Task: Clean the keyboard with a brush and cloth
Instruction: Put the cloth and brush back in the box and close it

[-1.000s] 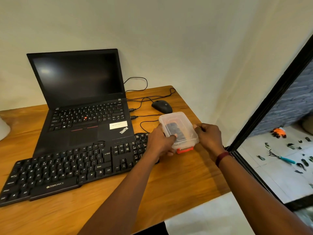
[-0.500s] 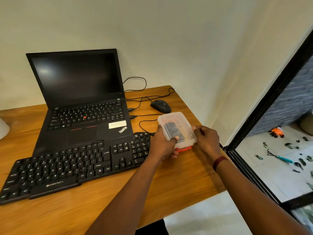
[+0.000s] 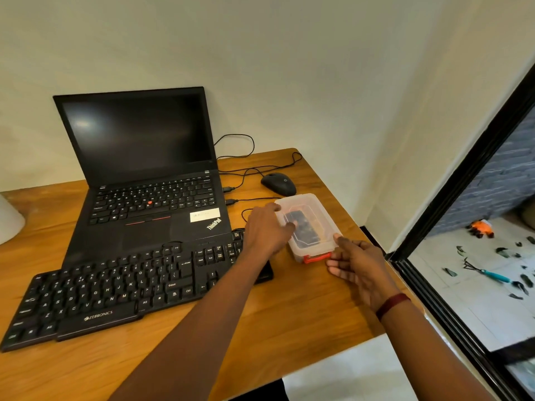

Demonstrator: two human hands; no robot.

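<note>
Keyboard [image 3: 115,287] lies on the near tabletop [image 3: 289,328]. Right hand [image 3: 359,264]: grip slack, empty, thumb touching the box [image 3: 315,224] by its red latch [image 3: 317,258]. Left hand [image 3: 266,231] clasps its left side. Brace the box flat, then lift the latch squarely.

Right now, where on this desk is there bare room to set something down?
The desk is bare along its near edge, in front of the keyboard, though both forearms cross it. A smaller patch lies left of the laptop. Crowded: the far right corner, with mouse, cables, plastic box, left hand and right hand.
</note>
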